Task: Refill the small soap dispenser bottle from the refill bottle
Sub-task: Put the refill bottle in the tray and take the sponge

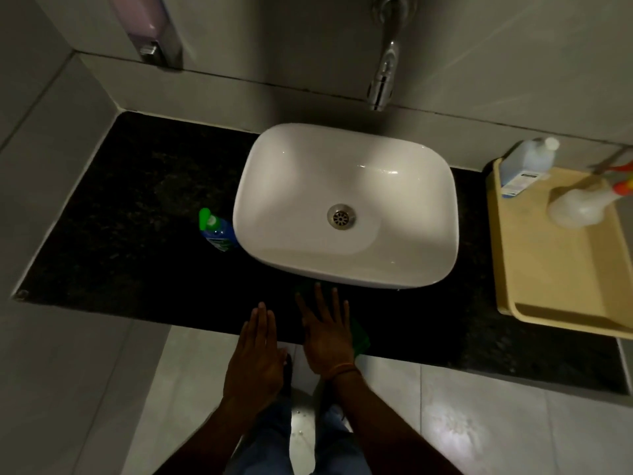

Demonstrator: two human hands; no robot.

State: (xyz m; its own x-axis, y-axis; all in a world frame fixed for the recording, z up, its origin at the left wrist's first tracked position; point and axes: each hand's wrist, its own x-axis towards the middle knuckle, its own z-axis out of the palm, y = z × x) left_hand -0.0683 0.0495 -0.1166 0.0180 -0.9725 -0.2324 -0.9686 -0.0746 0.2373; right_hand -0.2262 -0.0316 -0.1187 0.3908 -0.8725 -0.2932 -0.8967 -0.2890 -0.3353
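Your left hand (255, 351) and right hand (329, 337) lie flat, fingers apart and empty, below the white ceramic basin (346, 204). The small blue green-pump dispenser bottle (216, 229) stands touching the basin's left side, and the translucent refill bottle (525, 166) waits right (probably staged on its tray).

Small blue soap dispenser bottle with green pump (216, 230) upright on black stone counter (137, 207), touching left wall of white oval basin (346, 204). Translucent refill jug (527, 164) stands on beige plastic tray (548, 269), far right. Left hand (255, 351) and right hand (329, 337) flat, fingers extended, empty, at front counter edge.
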